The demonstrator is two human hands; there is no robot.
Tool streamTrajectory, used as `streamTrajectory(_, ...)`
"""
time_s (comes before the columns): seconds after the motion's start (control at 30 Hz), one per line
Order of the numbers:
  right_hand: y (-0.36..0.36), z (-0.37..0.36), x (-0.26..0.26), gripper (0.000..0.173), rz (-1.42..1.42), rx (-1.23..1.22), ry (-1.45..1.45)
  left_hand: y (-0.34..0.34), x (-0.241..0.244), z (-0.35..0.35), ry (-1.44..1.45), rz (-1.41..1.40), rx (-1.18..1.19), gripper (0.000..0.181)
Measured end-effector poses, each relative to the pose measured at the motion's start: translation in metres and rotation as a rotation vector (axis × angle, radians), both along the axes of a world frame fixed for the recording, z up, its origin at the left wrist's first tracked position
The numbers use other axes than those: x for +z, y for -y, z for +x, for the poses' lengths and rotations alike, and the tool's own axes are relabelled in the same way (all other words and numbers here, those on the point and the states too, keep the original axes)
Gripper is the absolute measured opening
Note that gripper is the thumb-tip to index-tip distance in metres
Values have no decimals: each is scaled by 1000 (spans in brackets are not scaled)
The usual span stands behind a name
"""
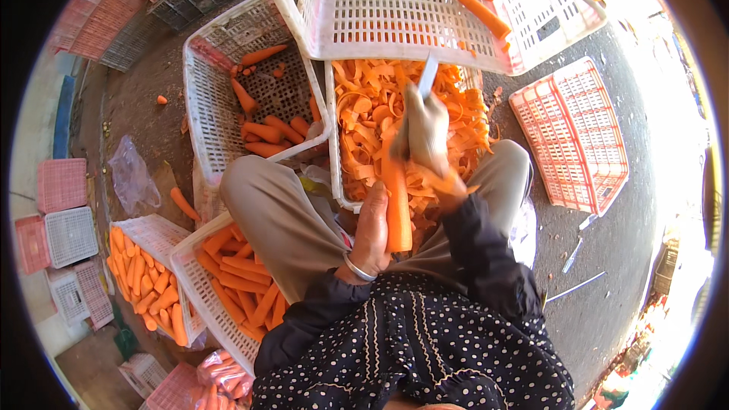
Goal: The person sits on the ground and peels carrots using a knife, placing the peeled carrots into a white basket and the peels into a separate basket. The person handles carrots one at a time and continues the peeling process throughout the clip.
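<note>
My left hand (370,230), bare with a bracelet at the wrist, grips a large carrot (400,205) that stands lengthwise in front of my lap. Over the carrot's far end is my right hand (428,131), gloved and blurred by motion. It is closed around a tool with a flat metal end (428,75); whether this is a peeler or a knife I cannot tell. Beneath both hands, between my knees, a white plastic crate (336,168) is heaped with orange carrot peelings (364,82) and some cut carrot pieces.
Another white crate (202,125) at the left holds several carrots. Two crates at lower left, one near (188,262) and one farther (154,230), are full of carrots. A tilted white crate (387,48) with two carrots lies ahead. A red-and-white crate (569,136) stands right.
</note>
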State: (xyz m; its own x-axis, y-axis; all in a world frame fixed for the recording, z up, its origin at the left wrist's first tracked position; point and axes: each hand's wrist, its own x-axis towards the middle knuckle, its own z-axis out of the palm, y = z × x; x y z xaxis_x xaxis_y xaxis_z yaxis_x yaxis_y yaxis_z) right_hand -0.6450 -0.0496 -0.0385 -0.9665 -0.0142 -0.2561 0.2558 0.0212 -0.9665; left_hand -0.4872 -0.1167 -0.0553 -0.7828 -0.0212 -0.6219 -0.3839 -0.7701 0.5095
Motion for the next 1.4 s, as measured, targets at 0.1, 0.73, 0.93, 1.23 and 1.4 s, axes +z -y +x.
streamTrajectory(0.1, 18, -76, -17, 33, 177, -195, -374, 6, 6, -8, -25, 17, -9, 41)
streamTrajectory(0.73, -5, -91, -53, 35, -171, -263, -206, 0, 19, -14, -175, -82, 107, 40)
streamTrajectory(0.93, -22, 96, 1, 30, -166, 42, -39, 21, -18, -16, -23, 192, 203, 40)
streamTrajectory(1.23, 2, -48, -46, 31, -78, -189, -69, -6, 6, -6, -66, 48, 29, 42)
streamTrajectory(1.4, -2, -17, 1, 31, -351, -13, 18, 11, 9, -13, -61, -62, 184, 37)
